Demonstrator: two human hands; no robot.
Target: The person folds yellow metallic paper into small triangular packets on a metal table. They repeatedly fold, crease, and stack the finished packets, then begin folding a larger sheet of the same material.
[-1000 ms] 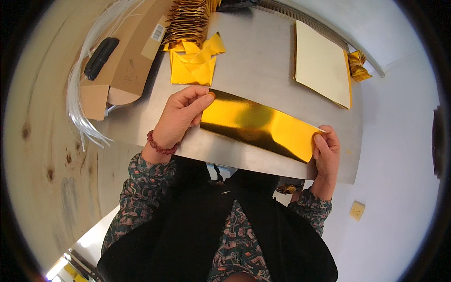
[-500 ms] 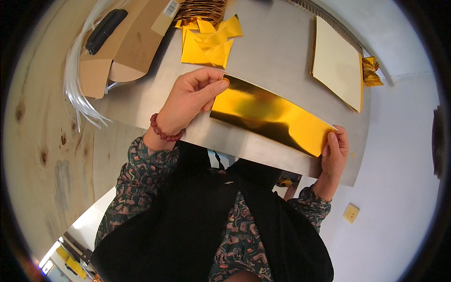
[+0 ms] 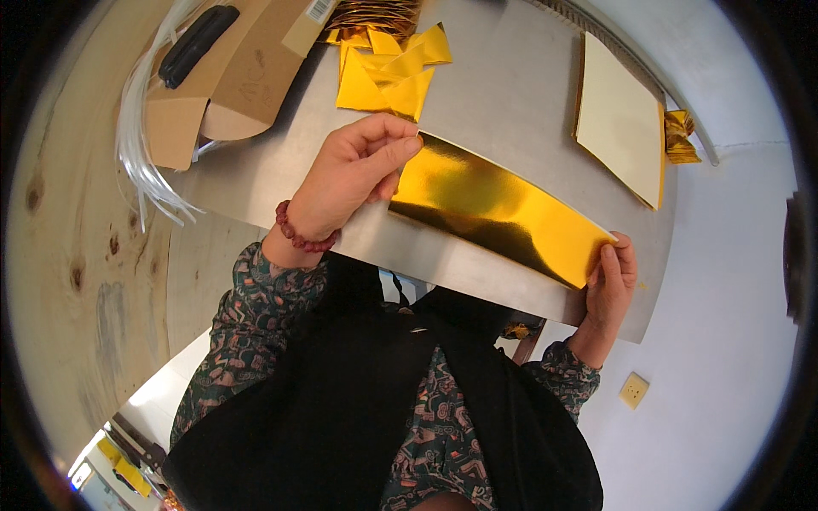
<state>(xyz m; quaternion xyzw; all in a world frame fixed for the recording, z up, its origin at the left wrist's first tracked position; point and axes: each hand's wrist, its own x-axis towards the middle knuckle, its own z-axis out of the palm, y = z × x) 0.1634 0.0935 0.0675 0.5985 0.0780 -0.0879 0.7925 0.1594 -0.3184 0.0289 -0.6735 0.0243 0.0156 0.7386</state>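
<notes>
A long strip of shiny gold foil paper (image 3: 498, 213) stretches between my two hands, slanting down to the right above the table's near edge. My left hand (image 3: 354, 170), with a dark red bead bracelet (image 3: 300, 232) at the wrist, pinches its upper left corner between thumb and fingers. At the other end, my right hand (image 3: 612, 277) pinches the strip's right edge, thumb on the gold face. Just beyond my left hand lie folded gold paper pieces (image 3: 388, 81), overlapping one another on the table.
The grey metal table (image 3: 503, 72) carries a stack of cream-backed sheets (image 3: 620, 123) at right, with crumpled gold paper (image 3: 680, 136) beside it. At far left sit a cardboard box (image 3: 243, 85), a black object (image 3: 198, 47) and clear plastic strands (image 3: 136, 145). More folded gold paper (image 3: 371, 15) is stacked behind.
Both hands keep their hold on the gold strip, which stays stretched between them. The whole view has shifted slightly; the strip sits a little farther right in the picture.
</notes>
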